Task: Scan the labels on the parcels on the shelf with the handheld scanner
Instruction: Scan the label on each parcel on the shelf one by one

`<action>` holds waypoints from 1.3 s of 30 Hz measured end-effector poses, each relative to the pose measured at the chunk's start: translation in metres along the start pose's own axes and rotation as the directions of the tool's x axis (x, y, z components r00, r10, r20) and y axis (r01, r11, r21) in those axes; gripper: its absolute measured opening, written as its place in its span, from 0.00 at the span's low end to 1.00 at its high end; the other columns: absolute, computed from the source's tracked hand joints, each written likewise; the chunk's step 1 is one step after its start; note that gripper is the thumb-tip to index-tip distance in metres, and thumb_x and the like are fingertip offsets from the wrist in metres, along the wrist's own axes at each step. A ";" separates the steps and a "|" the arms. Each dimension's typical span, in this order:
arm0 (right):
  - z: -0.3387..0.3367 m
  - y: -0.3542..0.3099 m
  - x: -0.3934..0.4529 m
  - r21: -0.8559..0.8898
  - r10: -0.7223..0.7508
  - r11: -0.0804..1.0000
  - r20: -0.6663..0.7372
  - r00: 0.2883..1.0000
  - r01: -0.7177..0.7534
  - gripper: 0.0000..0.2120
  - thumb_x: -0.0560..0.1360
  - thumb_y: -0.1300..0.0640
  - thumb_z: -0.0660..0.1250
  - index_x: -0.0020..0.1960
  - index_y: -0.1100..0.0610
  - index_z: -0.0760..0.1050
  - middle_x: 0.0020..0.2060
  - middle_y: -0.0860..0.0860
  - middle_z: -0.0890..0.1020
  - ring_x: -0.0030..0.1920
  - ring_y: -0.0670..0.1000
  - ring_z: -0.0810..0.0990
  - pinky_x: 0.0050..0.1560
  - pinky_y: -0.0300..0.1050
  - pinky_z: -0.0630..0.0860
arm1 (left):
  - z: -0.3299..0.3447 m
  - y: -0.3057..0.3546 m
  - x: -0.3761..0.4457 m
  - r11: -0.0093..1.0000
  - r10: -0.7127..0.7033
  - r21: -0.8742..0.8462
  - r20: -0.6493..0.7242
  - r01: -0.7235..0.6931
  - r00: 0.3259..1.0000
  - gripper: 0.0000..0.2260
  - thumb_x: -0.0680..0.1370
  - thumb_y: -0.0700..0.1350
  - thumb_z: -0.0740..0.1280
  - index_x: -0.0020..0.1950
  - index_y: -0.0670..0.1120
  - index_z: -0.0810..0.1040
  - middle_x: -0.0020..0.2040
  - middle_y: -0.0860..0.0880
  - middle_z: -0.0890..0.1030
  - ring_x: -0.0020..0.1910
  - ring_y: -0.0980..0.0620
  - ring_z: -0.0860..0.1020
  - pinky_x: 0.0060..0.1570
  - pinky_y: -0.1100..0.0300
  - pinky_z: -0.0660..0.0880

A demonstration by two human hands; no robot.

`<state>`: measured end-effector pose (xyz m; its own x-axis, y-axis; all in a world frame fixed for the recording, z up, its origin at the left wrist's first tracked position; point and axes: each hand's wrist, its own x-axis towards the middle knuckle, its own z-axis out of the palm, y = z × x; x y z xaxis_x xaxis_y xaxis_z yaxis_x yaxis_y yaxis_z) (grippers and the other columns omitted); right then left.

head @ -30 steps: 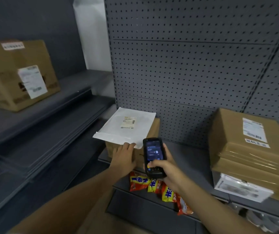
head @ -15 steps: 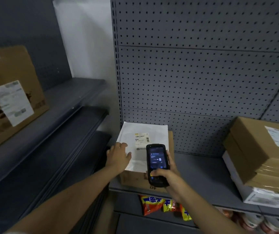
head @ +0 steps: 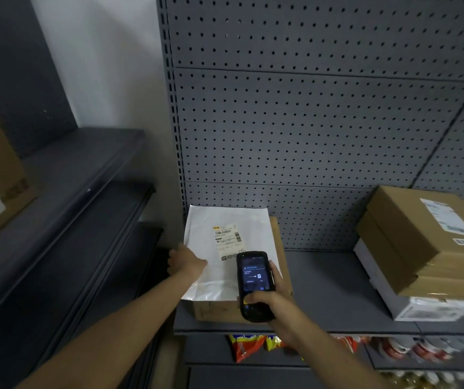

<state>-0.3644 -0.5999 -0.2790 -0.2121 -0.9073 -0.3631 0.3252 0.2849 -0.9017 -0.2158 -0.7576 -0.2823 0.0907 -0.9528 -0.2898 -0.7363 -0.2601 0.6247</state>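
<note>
Right hand grips slab-shaped scanner over glossy white mailer.

We see a glossy white plastic mailer with a paper label on matt brown cardboard, upon a smooth grey painted-metal shelf; the scanner is black plastic.

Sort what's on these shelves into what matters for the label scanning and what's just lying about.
Part of the job:
handheld scanner, held in the right hand
white mailer with its label, left hand on its left edge
brown box beneath the mailer
stacked parcels at right

Just lying about:
snack packets on the shelf below
pegboard back panel
</note>
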 end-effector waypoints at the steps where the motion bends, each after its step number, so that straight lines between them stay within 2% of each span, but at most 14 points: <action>1: 0.001 0.000 -0.001 0.004 0.007 1.000 -0.003 1.000 -0.007 0.46 0.57 0.68 0.73 0.71 0.42 0.66 0.56 0.53 0.83 0.58 0.58 0.80 0.58 0.60 0.79 | -0.002 0.001 0.002 1.000 -0.005 -0.019 0.012 0.006 1.000 0.37 0.70 0.44 0.75 0.73 0.40 0.59 0.70 0.38 0.63 0.67 0.38 0.67 0.65 0.46 0.69; 5: 0.002 0.001 -0.006 -0.018 0.018 1.000 -0.003 1.000 -0.018 0.40 0.64 0.74 0.70 0.66 0.40 0.68 0.55 0.53 0.81 0.57 0.57 0.79 0.59 0.58 0.78 | -0.007 0.002 0.011 0.957 -0.034 -0.282 0.106 0.063 0.994 0.35 0.69 0.40 0.76 0.70 0.39 0.61 0.67 0.39 0.67 0.63 0.39 0.72 0.59 0.49 0.73; 8: 0.000 0.001 -0.008 -0.044 0.025 0.999 -0.009 1.000 -0.025 0.40 0.66 0.76 0.68 0.66 0.39 0.68 0.57 0.54 0.80 0.58 0.57 0.78 0.58 0.56 0.79 | -0.010 -0.005 0.013 0.862 0.006 -0.497 0.209 0.101 0.978 0.20 0.74 0.39 0.71 0.64 0.37 0.70 0.60 0.40 0.77 0.55 0.40 0.77 0.57 0.47 0.75; 11: -0.003 0.003 -0.012 -0.043 0.004 0.999 -0.011 1.000 -0.005 0.41 0.61 0.73 0.70 0.67 0.41 0.69 0.58 0.55 0.80 0.59 0.58 0.78 0.57 0.56 0.80 | -0.012 -0.010 0.007 0.854 0.048 -0.512 0.251 0.091 0.967 0.14 0.76 0.39 0.68 0.60 0.37 0.72 0.57 0.41 0.79 0.52 0.42 0.78 0.56 0.47 0.76; 14: -0.004 0.004 -0.020 -0.021 -0.004 1.000 0.000 1.000 0.004 0.43 0.60 0.71 0.71 0.69 0.42 0.68 0.58 0.55 0.81 0.60 0.57 0.78 0.60 0.57 0.78 | -0.016 -0.009 -0.010 0.876 0.087 -0.480 0.230 0.035 0.969 0.16 0.78 0.39 0.65 0.63 0.42 0.64 0.56 0.44 0.74 0.55 0.44 0.75 0.55 0.49 0.73; 17: -0.007 0.005 -0.032 0.007 -0.013 1.000 0.027 1.000 0.013 0.44 0.58 0.70 0.71 0.69 0.43 0.68 0.59 0.55 0.81 0.60 0.58 0.78 0.57 0.54 0.79 | -0.018 -0.009 -0.031 0.866 0.177 -0.497 0.196 -0.058 0.965 0.17 0.80 0.39 0.63 0.66 0.43 0.62 0.57 0.46 0.73 0.56 0.45 0.74 0.57 0.50 0.71; 22: -0.017 0.002 -0.063 0.056 -0.031 0.998 0.082 0.996 0.027 0.46 0.57 0.70 0.71 0.70 0.41 0.67 0.58 0.56 0.82 0.59 0.59 0.79 0.55 0.52 0.78 | -0.020 -0.006 -0.070 0.781 0.289 -0.598 0.088 -0.182 0.953 0.15 0.78 0.37 0.65 0.62 0.46 0.65 0.57 0.45 0.76 0.54 0.46 0.76 0.54 0.51 0.73; 27: -0.035 -0.010 -0.102 0.091 -0.087 0.993 0.114 0.990 0.077 0.41 0.59 0.71 0.71 0.66 0.42 0.71 0.57 0.56 0.83 0.58 0.60 0.80 0.54 0.52 0.79 | -0.020 0.008 -0.118 0.727 0.363 -0.635 0.034 -0.260 0.931 0.13 0.78 0.36 0.65 0.59 0.47 0.66 0.56 0.47 0.76 0.52 0.50 0.75 0.50 0.58 0.72; 33: -0.071 -0.017 -0.162 0.170 -0.131 0.980 0.187 0.974 0.099 0.39 0.61 0.73 0.69 0.66 0.45 0.72 0.59 0.62 0.81 0.56 0.63 0.80 0.60 0.61 0.76 | -0.013 0.014 -0.185 0.671 0.399 -0.670 -0.035 -0.318 0.916 0.16 0.78 0.35 0.64 0.64 0.45 0.69 0.58 0.49 0.77 0.56 0.50 0.76 0.53 0.58 0.73; 34: -0.077 -0.017 -0.173 0.167 -0.137 0.981 0.212 0.968 0.102 0.39 0.62 0.73 0.68 0.67 0.45 0.72 0.58 0.62 0.82 0.54 0.63 0.81 0.58 0.60 0.77 | -0.011 0.014 -0.195 0.664 0.396 -0.675 -0.048 -0.322 0.917 0.16 0.78 0.35 0.64 0.65 0.45 0.70 0.58 0.49 0.77 0.56 0.50 0.76 0.54 0.57 0.73; 36: -0.088 -0.020 -0.195 0.173 -0.141 0.980 0.260 0.955 0.098 0.38 0.62 0.74 0.67 0.66 0.46 0.72 0.55 0.60 0.83 0.49 0.60 0.83 0.48 0.52 0.82 | -0.008 0.014 -0.214 0.658 0.400 -0.676 -0.061 -0.333 0.914 0.17 0.78 0.35 0.64 0.67 0.45 0.70 0.58 0.49 0.77 0.57 0.50 0.76 0.56 0.55 0.73; 39: -0.100 -0.025 -0.224 0.158 -0.168 0.980 0.331 0.929 0.121 0.36 0.64 0.74 0.66 0.65 0.46 0.74 0.54 0.60 0.83 0.48 0.59 0.83 0.46 0.48 0.81 | -0.001 0.009 -0.238 0.652 0.409 -0.677 -0.066 -0.342 0.910 0.17 0.78 0.34 0.65 0.65 0.44 0.72 0.58 0.48 0.78 0.57 0.49 0.76 0.57 0.54 0.73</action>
<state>-0.4166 -0.3726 -0.1986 0.0530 -0.9927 -0.1082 0.4383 0.1205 -0.8907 -0.2432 -0.5332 -0.2065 -0.1746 -0.9839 0.0394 -0.0570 0.0500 0.9971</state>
